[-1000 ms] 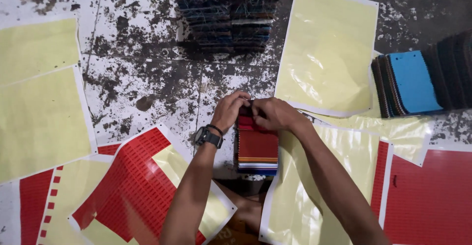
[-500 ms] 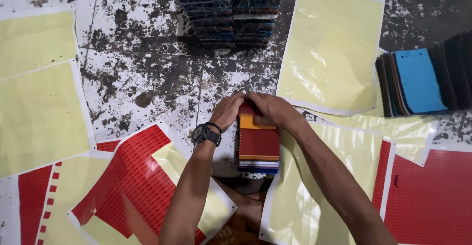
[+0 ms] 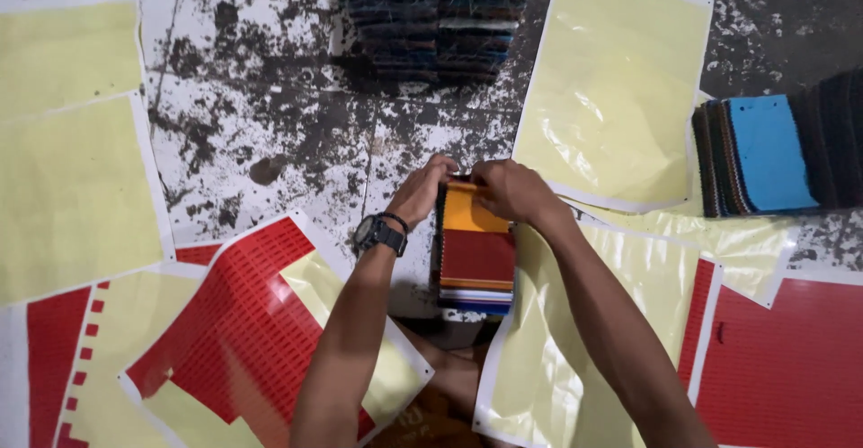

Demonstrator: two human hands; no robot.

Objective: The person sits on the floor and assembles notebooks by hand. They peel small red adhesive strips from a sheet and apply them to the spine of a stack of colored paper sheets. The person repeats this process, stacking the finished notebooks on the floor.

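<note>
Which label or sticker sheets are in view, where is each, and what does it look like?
Red label sheets: lower left, rectangular, rows of small red labels, partly peeled.
Red sheet: lower right, solid red, white border.
Yellow backing sheets: left edge, pale yellow rectangles.
Yellow sheet: upper right, glossy pale yellow.
No screens or signs.

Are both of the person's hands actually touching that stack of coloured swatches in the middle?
Touching. The head view shows the left hand and the right hand with fingers pressed on the far edge of the swatch stack, no gap showing.
</note>
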